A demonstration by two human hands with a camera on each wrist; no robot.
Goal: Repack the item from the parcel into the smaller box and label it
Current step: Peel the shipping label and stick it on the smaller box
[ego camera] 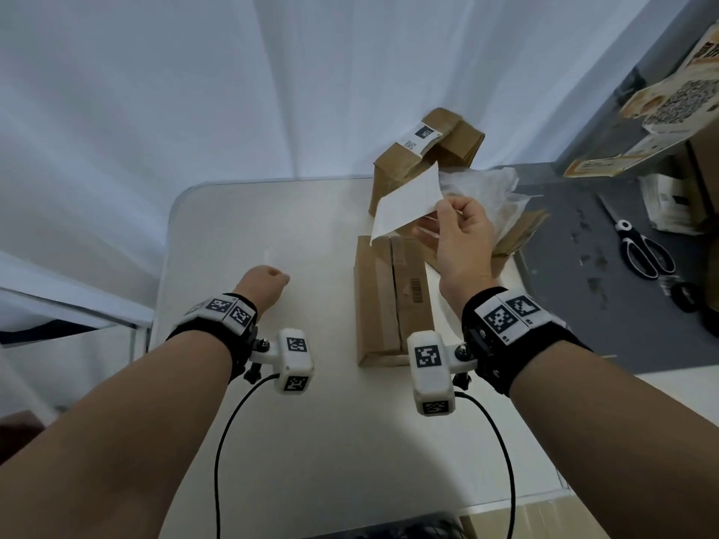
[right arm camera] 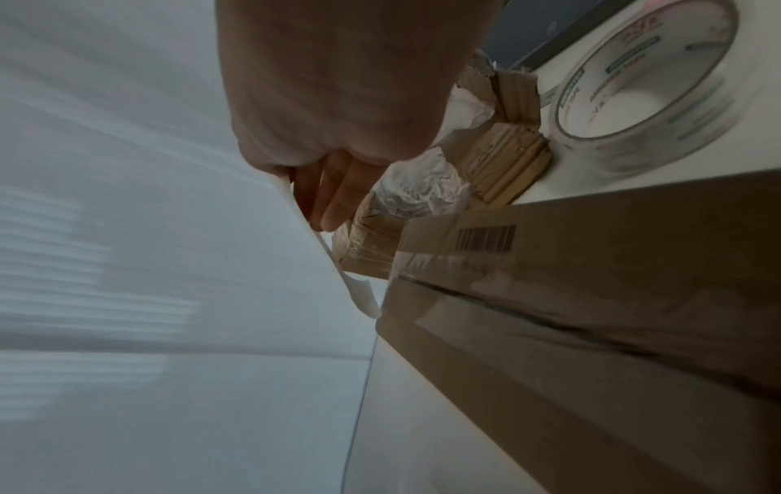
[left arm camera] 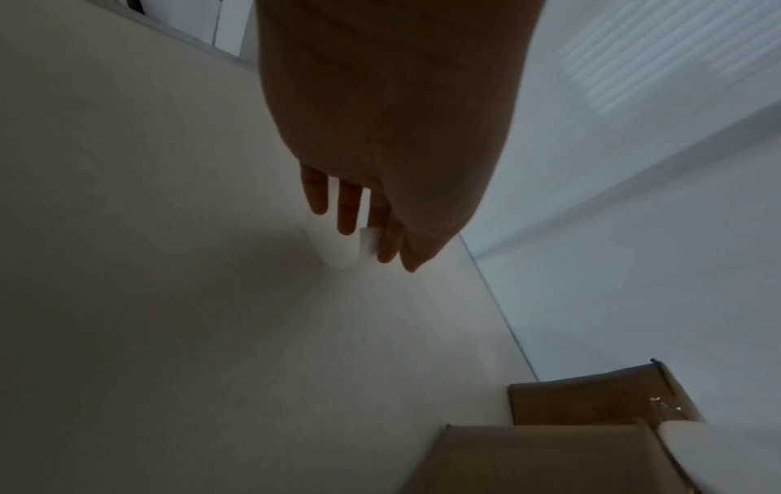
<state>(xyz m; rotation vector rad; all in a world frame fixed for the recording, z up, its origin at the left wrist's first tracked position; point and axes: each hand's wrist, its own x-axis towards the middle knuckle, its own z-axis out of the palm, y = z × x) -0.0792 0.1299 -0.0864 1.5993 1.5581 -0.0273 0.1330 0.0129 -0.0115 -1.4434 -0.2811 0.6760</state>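
The right hand (ego camera: 461, 231) is pinching the white label (ego camera: 406, 200) by its near corner, holding it just above the far end of the closed box (ego camera: 389, 301). The box's long axis is running toward the person, directly beneath. The left hand (ego camera: 261, 284) is pinching a small white strip (left arm camera: 338, 250) on the table (ego camera: 253, 235), well left of the box.

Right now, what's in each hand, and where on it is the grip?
The right hand pinches a white label sheet by its lower right corner, above the taped box. The left hand holds a small white strip in its fingers.
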